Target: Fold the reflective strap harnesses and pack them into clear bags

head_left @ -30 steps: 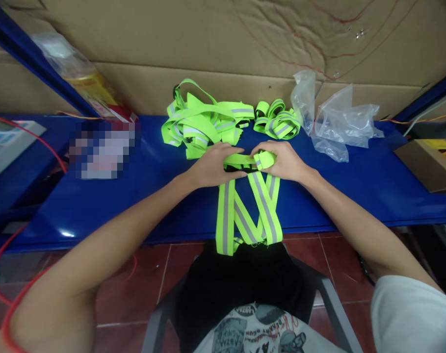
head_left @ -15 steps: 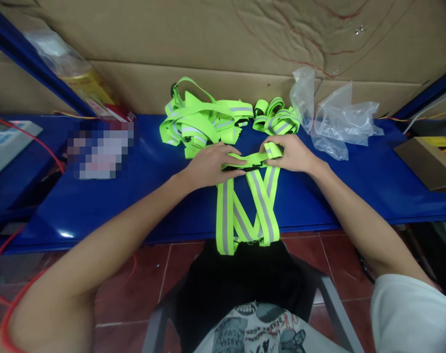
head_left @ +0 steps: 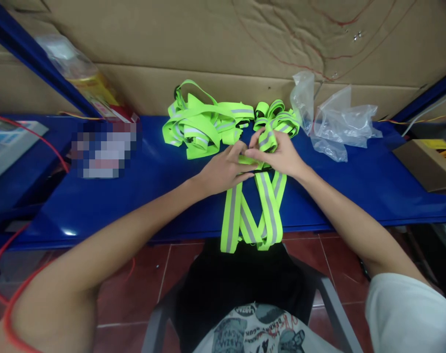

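Note:
A neon yellow-green reflective harness with grey stripes (head_left: 269,206) lies across the front of the blue table, its straps hanging over the edge near my lap. My left hand (head_left: 228,169) is closed on its upper band from the left. From the other side, my right hand (head_left: 279,152) grips a folded loop of the same band, and the fingers of both hands meet. Part of a dark buckle or slider shows beneath them; the fingertips partly hide the band. Behind my left hand sits a tangled pile of similar straps (head_left: 204,122), and a smaller rolled bundle (head_left: 277,117) lies behind my right.
Crumpled clear plastic bags (head_left: 344,122) lie at the back right of the blue table (head_left: 164,196). An open cardboard box (head_left: 429,162) stands far right. A bagged bottle (head_left: 86,78) leans at the left, near a blurred-out item (head_left: 107,149). A red cable (head_left: 9,299) loops by my left arm.
My hands have come together over the band. My left hand shifted right, and my right hand turned inward, raising the folded loop. The hanging straps moved slightly right.

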The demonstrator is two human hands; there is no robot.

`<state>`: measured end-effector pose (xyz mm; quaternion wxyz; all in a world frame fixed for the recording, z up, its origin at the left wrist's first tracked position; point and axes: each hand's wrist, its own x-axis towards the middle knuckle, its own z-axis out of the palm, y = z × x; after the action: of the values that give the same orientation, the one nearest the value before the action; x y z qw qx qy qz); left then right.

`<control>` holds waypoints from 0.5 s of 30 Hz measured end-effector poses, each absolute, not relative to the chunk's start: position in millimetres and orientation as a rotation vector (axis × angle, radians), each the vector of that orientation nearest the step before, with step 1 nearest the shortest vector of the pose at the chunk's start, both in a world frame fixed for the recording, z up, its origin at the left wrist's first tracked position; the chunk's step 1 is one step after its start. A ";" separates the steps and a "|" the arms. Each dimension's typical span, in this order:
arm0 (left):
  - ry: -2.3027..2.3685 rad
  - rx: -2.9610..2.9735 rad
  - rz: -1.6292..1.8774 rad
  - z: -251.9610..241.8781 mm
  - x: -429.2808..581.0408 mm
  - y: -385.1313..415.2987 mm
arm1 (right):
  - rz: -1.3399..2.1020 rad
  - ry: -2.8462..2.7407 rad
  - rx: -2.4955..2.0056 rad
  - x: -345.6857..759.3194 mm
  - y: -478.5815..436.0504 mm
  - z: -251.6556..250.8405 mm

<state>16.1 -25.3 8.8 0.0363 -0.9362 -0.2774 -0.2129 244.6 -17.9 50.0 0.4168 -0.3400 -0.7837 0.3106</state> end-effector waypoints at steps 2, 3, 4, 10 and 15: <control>-0.872 -2.875 -0.719 5.0 19.2 -25.3 | 0.742 -2.090 -0.890 242.1 -18.3 46.6; -0.884 -2.882 -0.755 3.9 19.6 -24.9 | 0.707 -2.138 -0.920 242.8 -17.9 45.4; -0.893 -2.893 -0.799 3.5 19.2 -24.3 | 0.671 -2.173 -0.954 244.3 -17.3 44.4; -0.964 -3.056 -1.170 12.2 7.4 -15.1 | 0.532 -2.333 -1.072 253.3 -14.3 43.0; -0.927 -3.120 -1.567 20.5 8.5 -15.3 | 0.257 -2.503 -1.167 247.4 -17.4 42.7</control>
<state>8.5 -15.3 20.5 -0.2329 -0.8400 -0.2495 -0.4218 247.4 -17.4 42.7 0.1831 -0.4136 -0.8872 0.0910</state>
